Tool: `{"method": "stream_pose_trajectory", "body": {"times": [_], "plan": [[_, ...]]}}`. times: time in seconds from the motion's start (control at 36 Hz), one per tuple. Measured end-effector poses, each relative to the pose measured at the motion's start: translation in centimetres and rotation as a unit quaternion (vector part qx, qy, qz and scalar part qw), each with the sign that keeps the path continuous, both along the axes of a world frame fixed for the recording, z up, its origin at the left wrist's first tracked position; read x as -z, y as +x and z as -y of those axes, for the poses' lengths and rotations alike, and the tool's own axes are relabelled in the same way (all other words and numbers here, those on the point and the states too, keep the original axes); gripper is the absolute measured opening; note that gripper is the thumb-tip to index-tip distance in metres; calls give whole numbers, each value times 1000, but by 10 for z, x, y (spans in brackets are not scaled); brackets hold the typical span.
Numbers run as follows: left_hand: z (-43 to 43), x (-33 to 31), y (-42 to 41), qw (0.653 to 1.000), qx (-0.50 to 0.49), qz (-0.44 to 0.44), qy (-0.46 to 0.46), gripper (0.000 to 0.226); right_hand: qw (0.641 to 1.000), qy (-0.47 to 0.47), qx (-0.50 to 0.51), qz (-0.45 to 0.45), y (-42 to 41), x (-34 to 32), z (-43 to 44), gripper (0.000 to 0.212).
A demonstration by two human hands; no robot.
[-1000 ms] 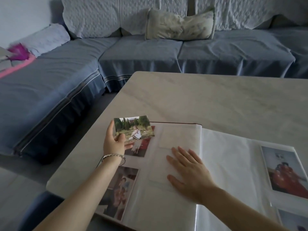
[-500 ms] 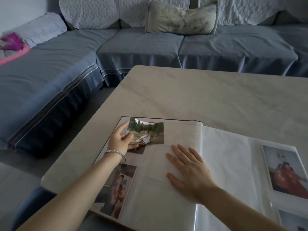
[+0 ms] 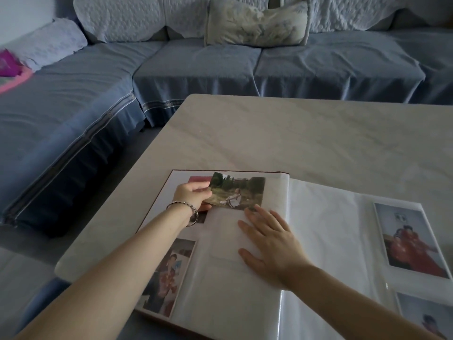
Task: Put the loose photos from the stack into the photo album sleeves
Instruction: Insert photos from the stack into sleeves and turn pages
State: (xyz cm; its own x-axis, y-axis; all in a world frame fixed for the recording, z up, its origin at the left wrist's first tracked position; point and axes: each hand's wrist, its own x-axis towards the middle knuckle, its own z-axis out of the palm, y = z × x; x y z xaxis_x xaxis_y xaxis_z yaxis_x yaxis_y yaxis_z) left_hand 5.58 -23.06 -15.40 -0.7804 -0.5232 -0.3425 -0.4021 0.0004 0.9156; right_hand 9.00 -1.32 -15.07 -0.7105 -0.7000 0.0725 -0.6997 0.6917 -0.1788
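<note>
Photo album [image 3: 331,241] lies open on the counter [image 3: 294,133]. Clear glossy sleeves over white pages.

Sleeves filled: one photo lower left [image 3: 169,273], two on the right page [image 3: 411,239], [image 3: 426,317]. A reddish print [image 3: 199,179] shows partly behind my left hand [image 3: 191,192].

Loose photo [image 3: 241,192]: rectangular, landscape format, dark trees, dry grass, a seated figure in pale clothes. It sits at the top of the left page, inner column. Cannot tell whether it is inside the sleeve.

Left fingers [image 3: 199,190] pinch the photo's left edge. Right hand [image 3: 272,244] lies flat on the plastic just below the photo, fingers [image 3: 259,214] spread and straight.

Counter is pale and marbled, with rounded corners.
</note>
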Motion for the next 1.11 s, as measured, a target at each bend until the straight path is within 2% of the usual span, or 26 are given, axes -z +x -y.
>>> {"method": "stream_pose_trajectory", "body": {"times": [0.14,0.31,0.42,0.5,0.58,0.83,0.94,1.11], "plan": [[-5,1,-1,996,18,37,-74,21,997,-64,-16,-48,-2,8,-1,48],[-15,-5,-7,977,98,77,-175,21,994,-77,-15,-80,-3,12,-1,49],[-18,-9,-12,977,99,101,-159,14,993,-88,-16,-80,-1,11,-2,45],[-20,-13,-12,986,72,102,-113,13,986,-145,11,-79,1,12,-5,38],[-21,-13,-10,983,73,109,-130,13,978,-194,44,-64,6,12,-14,31],[-27,-21,-16,974,43,173,-140,29,980,-180,35,-76,7,16,-37,38],[-29,-20,-15,971,44,157,-176,28,979,-186,33,-76,8,16,-35,38],[-34,-11,-7,972,25,86,-219,26,976,-197,33,-90,10,19,-34,37]]}}
